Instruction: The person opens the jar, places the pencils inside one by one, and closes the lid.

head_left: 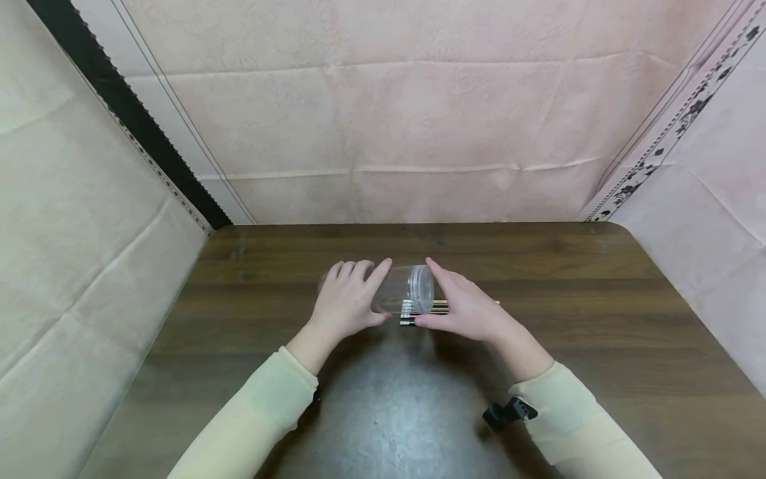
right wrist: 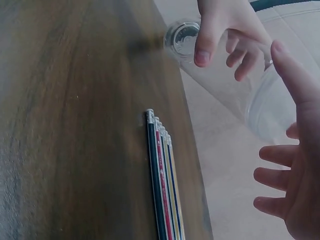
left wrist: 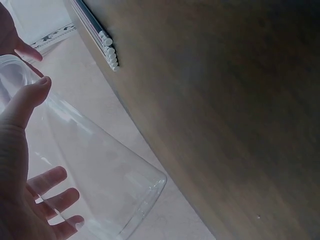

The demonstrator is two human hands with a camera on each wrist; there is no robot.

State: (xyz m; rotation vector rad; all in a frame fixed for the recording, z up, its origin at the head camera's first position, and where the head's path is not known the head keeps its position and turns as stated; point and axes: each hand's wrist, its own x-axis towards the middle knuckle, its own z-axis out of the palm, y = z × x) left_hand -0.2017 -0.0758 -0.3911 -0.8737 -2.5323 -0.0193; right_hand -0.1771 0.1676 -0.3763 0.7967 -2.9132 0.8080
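Clear plastic forms the jar, lying sideways between the hands, its rimmed end toward the right. The left hand grips its body, thumb opposite fingers; the right hand is spread beside the rim, whether touching I cannot tell. Beneath the right hand, a row of pencils lies on the wooden counter, eraser ends leftward.

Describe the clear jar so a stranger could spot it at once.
Find the brown wooden table, then the left hand and right hand above it. The clear jar is held on its side in the left hand, its ringed end facing the right hand. It is wide and see-through, unlike the slim, coloured pencils lying nearby.
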